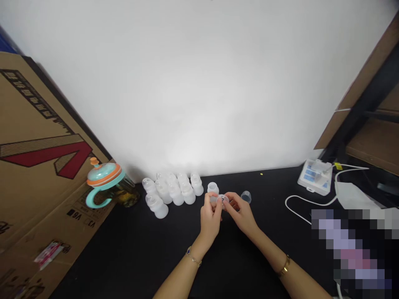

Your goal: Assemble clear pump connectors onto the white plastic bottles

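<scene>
Between my fingertips is a small clear round piece, perhaps a bottle collar with a teat (223, 201). My left hand (211, 214) pinches its left side, and my right hand (240, 211) grips its right side. Just behind my left fingers stands an open white bottle (213, 187), its lower part partly hidden. A clear dome cap (246, 197) rests on the black table beyond my right hand. To the left, several white bottles with clear caps (176, 194) stand grouped together.
A teapot with a turquoise handle and orange rim (106, 178) stands at the left beside a large cardboard box (40, 166). At the right lie a clear plastic case (315, 176), a white cable (296, 197) and white paper (358, 196). A white wall rises behind the table.
</scene>
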Action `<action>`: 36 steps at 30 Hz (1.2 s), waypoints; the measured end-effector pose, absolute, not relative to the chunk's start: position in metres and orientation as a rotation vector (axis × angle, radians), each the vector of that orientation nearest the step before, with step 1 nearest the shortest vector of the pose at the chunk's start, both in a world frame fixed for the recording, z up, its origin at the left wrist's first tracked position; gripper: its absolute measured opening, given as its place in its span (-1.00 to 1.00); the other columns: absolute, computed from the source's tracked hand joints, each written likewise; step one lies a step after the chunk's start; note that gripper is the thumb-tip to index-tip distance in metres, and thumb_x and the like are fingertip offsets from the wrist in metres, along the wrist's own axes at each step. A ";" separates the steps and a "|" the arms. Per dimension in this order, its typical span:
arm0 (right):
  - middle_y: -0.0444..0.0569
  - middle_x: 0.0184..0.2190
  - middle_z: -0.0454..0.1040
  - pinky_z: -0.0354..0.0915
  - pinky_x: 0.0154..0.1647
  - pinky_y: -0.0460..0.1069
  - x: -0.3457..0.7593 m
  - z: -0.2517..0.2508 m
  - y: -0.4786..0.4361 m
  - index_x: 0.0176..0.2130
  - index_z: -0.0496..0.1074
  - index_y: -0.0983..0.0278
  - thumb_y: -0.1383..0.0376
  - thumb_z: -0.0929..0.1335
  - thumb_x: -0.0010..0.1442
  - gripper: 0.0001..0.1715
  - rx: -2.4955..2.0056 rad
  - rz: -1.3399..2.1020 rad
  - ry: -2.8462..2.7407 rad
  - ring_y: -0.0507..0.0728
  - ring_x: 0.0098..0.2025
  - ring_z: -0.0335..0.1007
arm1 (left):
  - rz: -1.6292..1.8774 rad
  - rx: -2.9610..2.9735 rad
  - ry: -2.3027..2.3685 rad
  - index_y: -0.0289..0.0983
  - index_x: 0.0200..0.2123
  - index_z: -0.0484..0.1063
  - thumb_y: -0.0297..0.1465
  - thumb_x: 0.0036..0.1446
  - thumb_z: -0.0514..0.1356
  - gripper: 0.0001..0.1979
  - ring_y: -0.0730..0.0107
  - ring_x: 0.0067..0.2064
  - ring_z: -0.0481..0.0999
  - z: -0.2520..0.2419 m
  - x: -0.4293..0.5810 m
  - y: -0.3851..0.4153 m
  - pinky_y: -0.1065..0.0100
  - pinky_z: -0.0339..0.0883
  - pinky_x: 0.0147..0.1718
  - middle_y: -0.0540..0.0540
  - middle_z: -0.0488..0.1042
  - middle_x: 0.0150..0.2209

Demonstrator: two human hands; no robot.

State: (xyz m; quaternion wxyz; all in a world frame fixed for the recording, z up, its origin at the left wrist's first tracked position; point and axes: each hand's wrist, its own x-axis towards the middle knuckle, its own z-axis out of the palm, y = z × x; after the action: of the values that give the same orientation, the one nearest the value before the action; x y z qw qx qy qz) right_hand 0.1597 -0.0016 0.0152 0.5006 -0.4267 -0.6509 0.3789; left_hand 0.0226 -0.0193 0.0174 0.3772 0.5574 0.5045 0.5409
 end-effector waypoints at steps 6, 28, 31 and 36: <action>-0.02 -0.29 0.57 0.38 -0.44 -0.03 0.161 0.010 0.000 0.03 0.49 0.22 0.06 0.31 0.38 -0.63 -1.026 0.866 -1.591 0.12 -0.40 0.48 | 1.352 1.534 1.364 -0.21 -0.12 0.29 -0.06 0.36 0.10 -0.68 0.46 -0.58 0.35 0.018 0.022 -0.019 0.47 0.19 -0.56 0.10 0.41 -0.57; 0.02 -0.18 0.53 0.38 -0.38 -0.05 0.165 0.019 -0.001 0.04 0.55 0.16 0.18 0.27 0.42 -0.67 -0.946 0.707 -1.674 0.14 -0.23 0.48 | 1.344 1.510 1.288 -0.25 -0.02 0.51 -0.06 0.34 0.12 -0.59 0.46 -0.57 0.35 0.020 0.022 -0.018 0.45 0.24 -0.55 0.06 0.38 -0.56; 0.03 -0.18 0.53 0.38 -0.39 -0.05 0.165 0.018 0.000 0.03 0.57 0.16 0.17 0.28 0.42 -0.67 -0.945 0.711 -1.673 0.14 -0.23 0.49 | 1.353 1.473 1.260 -0.26 -0.03 0.51 -0.06 0.33 0.14 -0.59 0.47 -0.57 0.36 0.018 0.022 -0.017 0.46 0.26 -0.54 0.06 0.40 -0.55; 0.04 -0.19 0.54 0.37 -0.38 -0.04 0.166 0.015 0.001 0.02 0.58 0.17 0.17 0.28 0.42 -0.66 -0.948 0.698 -1.672 0.15 -0.23 0.50 | 1.364 1.455 1.228 -0.27 -0.05 0.53 -0.06 0.32 0.15 -0.59 0.49 -0.57 0.35 0.017 0.023 -0.017 0.47 0.26 -0.55 0.04 0.43 -0.53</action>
State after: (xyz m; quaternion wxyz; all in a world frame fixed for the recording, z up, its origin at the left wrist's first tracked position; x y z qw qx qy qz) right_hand 0.1656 0.0008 0.0154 0.5213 -0.3957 -0.6977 0.2914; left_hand 0.0226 -0.0171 0.0169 0.3893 0.5724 0.4829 0.5363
